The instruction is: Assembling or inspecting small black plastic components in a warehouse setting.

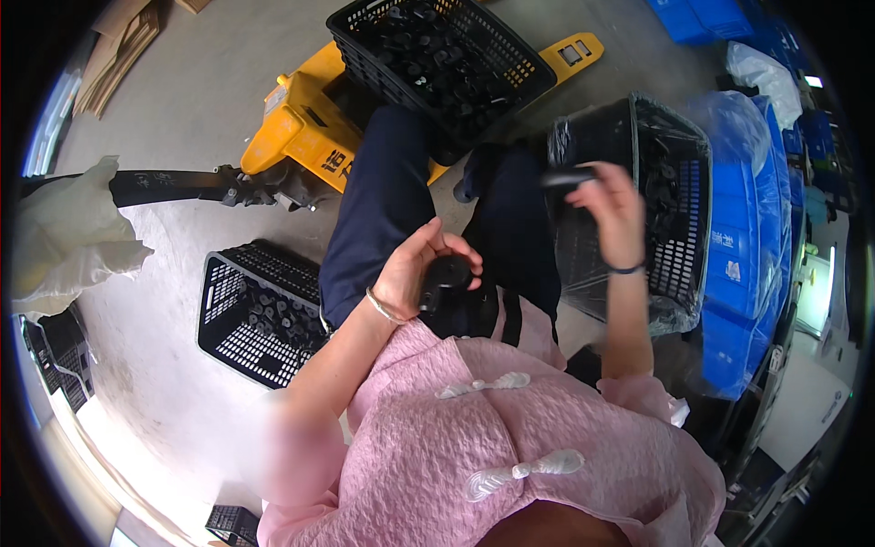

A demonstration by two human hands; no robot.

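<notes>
My left hand (pixel 406 273) is closed around a round black plastic part (pixel 447 272), held over my lap. Off to the right, my right hand (pixel 612 217) is raised and smeared by motion. Its fingers grip a slim dark tool-like object (pixel 567 178), too blurred to name. Beside that hand stands a black crate lined with clear plastic film (pixel 709 214), with black parts (pixel 663 173) inside. Left of my legs, a smaller black crate (pixel 214 305) holds several black parts (pixel 278 314).
Ahead, a large black crate (pixel 342 41) full of black parts rests on a yellow pallet jack (pixel 283 123), whose black handle (pixel 173 187) points left. Blue plastic bins (pixel 734 251) line the right side. Crumpled pale plastic (pixel 77 237) hangs at far left, and cardboard (pixel 118 55) leans behind.
</notes>
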